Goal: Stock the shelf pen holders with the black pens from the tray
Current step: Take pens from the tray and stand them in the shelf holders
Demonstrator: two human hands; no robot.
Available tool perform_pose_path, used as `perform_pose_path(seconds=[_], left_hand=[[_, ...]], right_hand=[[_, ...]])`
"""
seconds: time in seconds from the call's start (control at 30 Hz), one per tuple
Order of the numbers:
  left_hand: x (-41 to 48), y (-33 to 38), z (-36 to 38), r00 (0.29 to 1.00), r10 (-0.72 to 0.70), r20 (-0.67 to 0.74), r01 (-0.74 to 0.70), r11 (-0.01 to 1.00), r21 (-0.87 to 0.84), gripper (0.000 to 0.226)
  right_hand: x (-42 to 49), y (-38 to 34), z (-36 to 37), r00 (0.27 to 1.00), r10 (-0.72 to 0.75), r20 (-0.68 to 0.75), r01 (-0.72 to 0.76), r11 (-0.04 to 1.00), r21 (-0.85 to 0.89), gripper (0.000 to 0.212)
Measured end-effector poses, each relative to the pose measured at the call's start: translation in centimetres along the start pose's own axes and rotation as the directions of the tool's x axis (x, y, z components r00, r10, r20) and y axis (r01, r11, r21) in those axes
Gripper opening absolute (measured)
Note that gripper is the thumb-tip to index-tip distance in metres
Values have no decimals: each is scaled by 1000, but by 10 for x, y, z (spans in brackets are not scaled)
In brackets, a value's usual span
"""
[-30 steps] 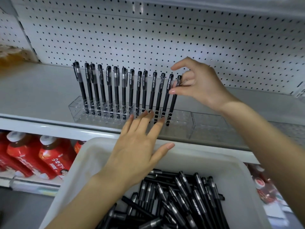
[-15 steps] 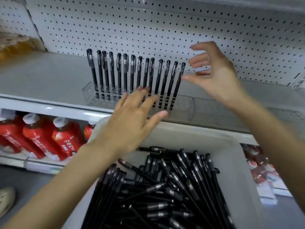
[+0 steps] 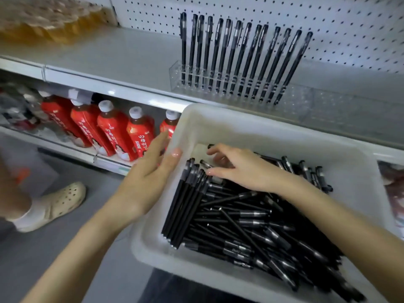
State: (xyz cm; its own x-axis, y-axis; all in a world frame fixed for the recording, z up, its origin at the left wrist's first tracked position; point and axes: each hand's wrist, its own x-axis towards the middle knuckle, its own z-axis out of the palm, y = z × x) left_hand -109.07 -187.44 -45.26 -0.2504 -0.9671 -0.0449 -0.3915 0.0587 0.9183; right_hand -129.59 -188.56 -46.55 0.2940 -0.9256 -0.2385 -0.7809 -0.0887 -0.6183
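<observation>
A clear pen holder (image 3: 293, 99) on the grey shelf has several black pens (image 3: 240, 57) standing in it, leaning right; its right end holds none. Below it is a white tray (image 3: 262, 125) with a heap of loose black pens (image 3: 240, 226). My right hand (image 3: 244, 169) is inside the tray at its far left corner, fingers spread and touching the pens, with none clearly gripped. My left hand (image 3: 150, 178) lies flat against the tray's left wall, thumb on the rim, fingers extended.
A second clear holder (image 3: 349, 106) stands to the right of the first. Red juice bottles (image 3: 113, 130) line the lower shelf at the left. A foot in a beige clog (image 3: 59, 202) stands on the grey floor. Yellowish packages (image 3: 48, 25) sit at the shelf's far left.
My right hand has left the pen just placed at the row's right end and dropped into the tray. My left hand slid down to the tray's left rim. The view tilted down.
</observation>
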Motion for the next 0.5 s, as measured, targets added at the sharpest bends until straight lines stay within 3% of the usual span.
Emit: perform_pose_path(seconds=[0.23, 0.5], left_hand=[[0, -8, 2, 997, -70, 34, 74, 985, -155, 23], [-1, -8, 3, 998, -21, 57, 33, 973, -230, 24]], right_hand=[[19, -9, 11, 998, 58, 18, -59, 997, 56, 49], [30, -15, 16, 982, 168, 91, -180, 974, 136, 48]])
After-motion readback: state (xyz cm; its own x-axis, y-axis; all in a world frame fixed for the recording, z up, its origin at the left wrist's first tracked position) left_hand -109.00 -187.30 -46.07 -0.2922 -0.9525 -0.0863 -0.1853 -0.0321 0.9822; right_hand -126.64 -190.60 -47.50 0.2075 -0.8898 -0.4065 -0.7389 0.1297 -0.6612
